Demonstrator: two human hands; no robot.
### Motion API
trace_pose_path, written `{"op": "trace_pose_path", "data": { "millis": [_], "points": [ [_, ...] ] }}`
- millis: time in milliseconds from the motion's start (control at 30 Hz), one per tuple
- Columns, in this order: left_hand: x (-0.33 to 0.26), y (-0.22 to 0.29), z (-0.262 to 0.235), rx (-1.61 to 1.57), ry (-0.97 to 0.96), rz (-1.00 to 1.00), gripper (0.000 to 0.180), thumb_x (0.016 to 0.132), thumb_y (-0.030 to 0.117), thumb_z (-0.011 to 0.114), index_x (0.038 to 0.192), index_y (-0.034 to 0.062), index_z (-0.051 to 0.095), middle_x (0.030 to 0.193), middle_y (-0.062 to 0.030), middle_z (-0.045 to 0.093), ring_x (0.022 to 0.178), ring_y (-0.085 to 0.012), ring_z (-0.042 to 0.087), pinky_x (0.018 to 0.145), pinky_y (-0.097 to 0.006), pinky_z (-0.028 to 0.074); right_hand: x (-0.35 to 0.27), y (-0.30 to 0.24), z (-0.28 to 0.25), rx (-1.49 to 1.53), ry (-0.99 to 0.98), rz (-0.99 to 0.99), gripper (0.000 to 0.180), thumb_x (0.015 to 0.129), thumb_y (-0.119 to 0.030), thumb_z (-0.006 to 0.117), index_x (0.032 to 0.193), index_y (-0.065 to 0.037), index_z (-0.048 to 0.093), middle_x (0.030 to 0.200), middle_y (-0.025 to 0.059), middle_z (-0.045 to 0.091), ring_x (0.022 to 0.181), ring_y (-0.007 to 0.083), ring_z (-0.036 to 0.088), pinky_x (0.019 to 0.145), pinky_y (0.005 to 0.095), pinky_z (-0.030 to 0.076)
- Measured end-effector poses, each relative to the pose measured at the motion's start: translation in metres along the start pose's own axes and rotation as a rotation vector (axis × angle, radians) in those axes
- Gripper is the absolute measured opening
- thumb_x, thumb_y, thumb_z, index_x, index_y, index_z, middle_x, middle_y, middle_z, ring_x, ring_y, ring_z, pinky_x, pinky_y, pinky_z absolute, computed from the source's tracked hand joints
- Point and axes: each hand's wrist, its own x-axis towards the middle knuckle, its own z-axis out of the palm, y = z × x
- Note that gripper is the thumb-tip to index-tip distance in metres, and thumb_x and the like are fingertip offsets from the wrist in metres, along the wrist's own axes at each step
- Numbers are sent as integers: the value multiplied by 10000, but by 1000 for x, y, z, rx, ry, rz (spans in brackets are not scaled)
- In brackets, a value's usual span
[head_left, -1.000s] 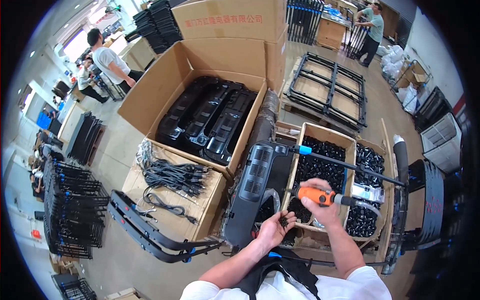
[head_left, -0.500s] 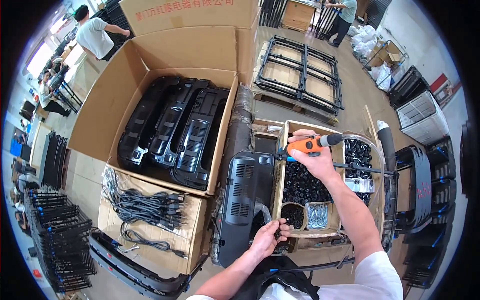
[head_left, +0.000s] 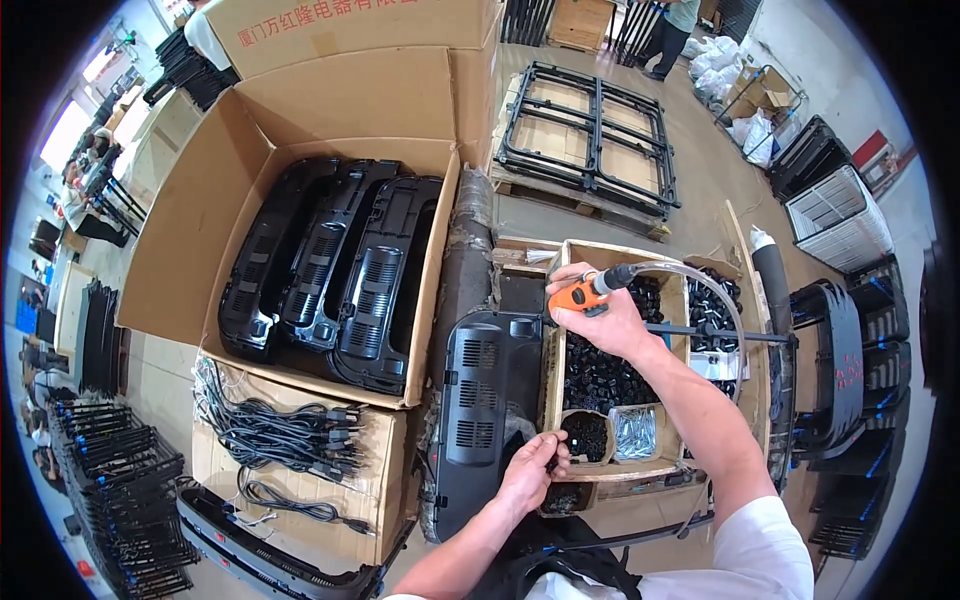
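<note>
My right hand [head_left: 612, 325] is wrapped round an orange and black power screwdriver [head_left: 580, 296]. Its front end points left, by the upper right corner of a long black plastic cover [head_left: 476, 395] with vent slots; the tip itself is hidden. A clear tube [head_left: 700, 272] arcs away from its back end. Low down, my left hand [head_left: 530, 470] has its fingers pinched together beside a small bin of black screws [head_left: 585, 435]. Small dark bits show at those fingers, too small to name. Silvery screws [head_left: 634, 432] fill the neighbouring bin.
A wooden compartment box [head_left: 556, 365] holds many black plastic parts. Left of a padded roll [head_left: 470, 230], an open carton [head_left: 185, 200] contains 3 black covers. Bundled black cables [head_left: 275, 430] lie on another carton. Black frames [head_left: 595, 140] rest on a pallet; a person [head_left: 665, 35] stands beyond.
The screwdriver has swung left and down, toward the cover's upper corner, with its back end tipped up. My left hand has stayed close to the screw bin. The whole view has shifted slightly.
</note>
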Motion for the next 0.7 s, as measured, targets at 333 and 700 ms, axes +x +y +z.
{"op": "trace_pose_path", "data": {
  "millis": [333, 700],
  "points": [
    [45, 44, 31, -77, 122, 123, 192, 1122, 286, 592, 1154, 103, 642, 996, -41, 714, 786, -158, 640, 680, -288, 526, 7, -15, 0, -171, -83, -57, 316, 808, -210, 834, 1092, -99, 752, 935, 39, 740, 866, 160, 700, 834, 342, 574],
    [92, 80, 37, -294, 191, 144, 235, 1102, 357, 619, 1034, 142, 685, 874, 4, 690, 750, -166, 641, 660, -289, 556, -12, -12, 5, -84, -16, -49, 468, 828, -135, 836, 1264, -63, 680, 1106, 73, 779, 979, 143, 724, 899, 325, 591]
  ]
}}
